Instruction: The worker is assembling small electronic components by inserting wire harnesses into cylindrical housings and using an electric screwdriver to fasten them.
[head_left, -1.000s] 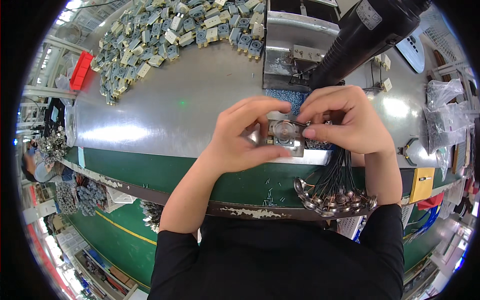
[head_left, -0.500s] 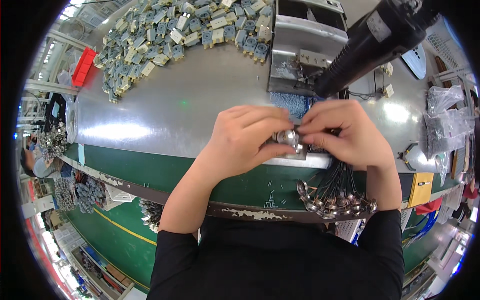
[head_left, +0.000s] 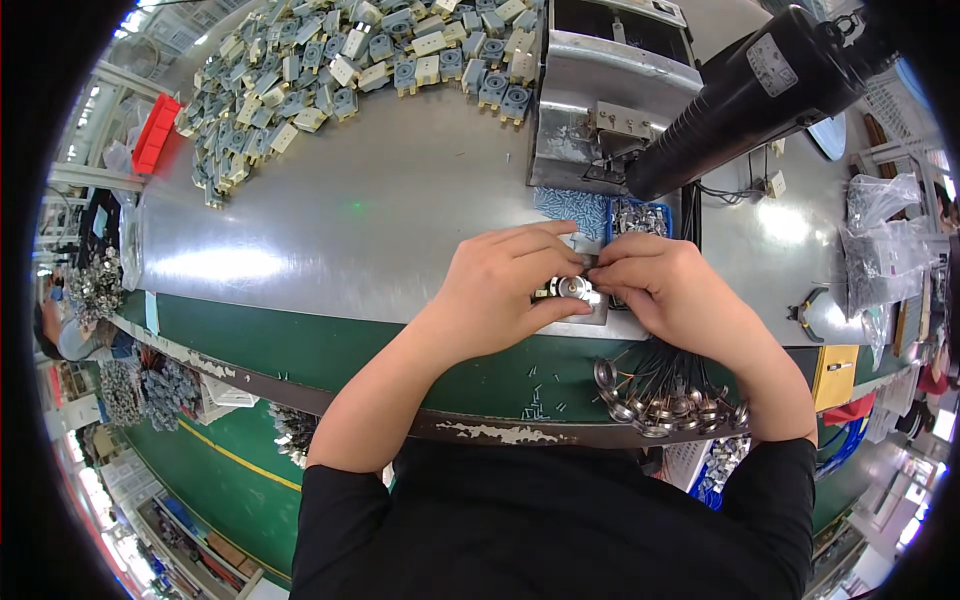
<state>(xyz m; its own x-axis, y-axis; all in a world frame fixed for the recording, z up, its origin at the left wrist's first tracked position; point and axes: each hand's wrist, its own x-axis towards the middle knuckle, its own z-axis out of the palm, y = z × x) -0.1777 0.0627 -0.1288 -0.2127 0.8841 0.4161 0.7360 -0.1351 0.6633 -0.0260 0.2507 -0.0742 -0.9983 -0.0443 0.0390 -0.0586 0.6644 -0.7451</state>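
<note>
My left hand (head_left: 508, 287) is closed round a small round metal part (head_left: 573, 288) with a shiny face, held over a metal plate (head_left: 598, 318) near the table's front edge. The fingers of my right hand (head_left: 668, 290) are pinched together at the right side of that part; whatever they grip is hidden. Just beyond my hands lie a heap of small bluish screws (head_left: 572, 207) and a blue tray (head_left: 668, 212) of small metal pieces. Black wires ending in round metal discs (head_left: 655, 410) hang over the near edge by my right forearm.
A black cylindrical tool (head_left: 715, 115) slants above the right hand, beside a metal machine (head_left: 580, 75). Grey-and-white connector-like blocks (head_left: 345, 70) are heaped at the far left. Loose screws (head_left: 536, 408) lie on the green edge. Pliers (head_left: 806, 315) and a yellow pad (head_left: 836, 375) are at right.
My right hand has come lower and nearer to me, uncovering the blue tray. The round part has tilted and its face now shows more plainly. My left hand keeps hold of it.
</note>
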